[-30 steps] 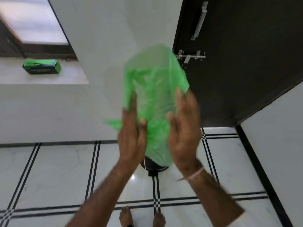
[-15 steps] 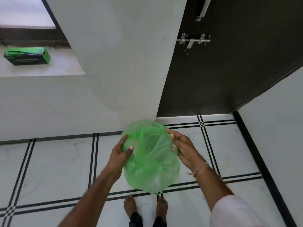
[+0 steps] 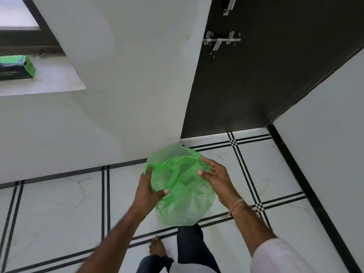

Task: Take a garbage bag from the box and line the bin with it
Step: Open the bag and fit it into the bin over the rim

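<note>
- The tiled floor (image 3: 59, 203), white with thin black lines, fills the lower half of the frame; a dark door (image 3: 275, 75) with a metal bolt (image 3: 221, 41) stands in the upper right.
- The garbage bag (image 3: 183, 196), thin translucent green film, is at lower centre of the frame, puffed out and held in the air between both hands above the person's leg and bare foot (image 3: 156, 246).
- The bin is not to be seen anywhere; whether it lies behind the bag cannot be told.
- The box (image 3: 16, 67), green, lies on a white window ledge (image 3: 55, 83) at the upper left edge of the frame, well apart from the hands.
- The left hand (image 3: 146, 191) clasps the bag's left side, thumb pressed into the film and fingers curled round its far edge.
- The right hand (image 3: 215, 177) pinches the bag's rim on the right side, with its fingertips in the folds.
- By my judgement the bag is already out of the box and the step in hand is opening its mouth.
- The next move calls for spreading the rim wide with both hands, finding the bin, and lowering the closed end in before folding the rim over its edge.
</note>
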Action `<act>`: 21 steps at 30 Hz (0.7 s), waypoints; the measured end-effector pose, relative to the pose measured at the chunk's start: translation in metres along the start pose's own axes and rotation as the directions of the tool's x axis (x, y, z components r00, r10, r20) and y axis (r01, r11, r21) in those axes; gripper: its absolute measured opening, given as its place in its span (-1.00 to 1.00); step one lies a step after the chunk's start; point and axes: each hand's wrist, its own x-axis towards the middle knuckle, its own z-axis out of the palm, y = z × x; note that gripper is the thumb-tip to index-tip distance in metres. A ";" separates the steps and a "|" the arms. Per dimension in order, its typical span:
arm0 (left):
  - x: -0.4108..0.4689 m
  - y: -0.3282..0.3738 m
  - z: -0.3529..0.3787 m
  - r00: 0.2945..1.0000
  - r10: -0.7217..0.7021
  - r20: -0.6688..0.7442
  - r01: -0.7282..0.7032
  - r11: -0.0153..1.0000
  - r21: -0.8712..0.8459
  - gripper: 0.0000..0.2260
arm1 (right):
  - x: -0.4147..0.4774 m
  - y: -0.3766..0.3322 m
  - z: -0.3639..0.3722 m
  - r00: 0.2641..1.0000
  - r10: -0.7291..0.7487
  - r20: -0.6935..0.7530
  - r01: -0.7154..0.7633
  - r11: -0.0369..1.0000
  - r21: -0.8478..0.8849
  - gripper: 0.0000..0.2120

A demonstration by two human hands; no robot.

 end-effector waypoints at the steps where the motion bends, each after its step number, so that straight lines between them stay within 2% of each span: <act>1: 0.006 -0.001 -0.001 1.000 0.000 -0.004 0.000 1.000 0.011 -0.09 | 0.007 0.002 0.000 0.999 -0.024 -0.022 0.022 0.998 -0.056 -0.51; 7: 0.026 -0.019 0.004 0.999 -0.033 -0.004 0.033 0.999 0.035 -0.02 | 0.034 0.025 -0.013 0.995 -0.054 -0.081 0.035 0.975 -0.220 -0.52; 14: 0.058 -0.040 0.027 0.996 -0.084 0.000 0.084 0.994 0.065 0.00 | 0.065 0.058 -0.033 0.991 0.011 -0.135 -0.038 0.979 -0.202 -0.52; 18: 0.082 -0.047 0.041 0.998 -0.065 0.019 0.063 0.991 0.120 -0.01 | 0.080 0.069 -0.042 0.982 0.004 -0.189 -0.049 0.971 -0.234 -0.52; 21: 0.106 -0.050 0.056 0.999 0.013 0.033 -0.018 0.987 0.160 -0.03 | 0.095 0.070 -0.048 0.969 -0.048 -0.242 -0.002 0.979 -0.204 -0.54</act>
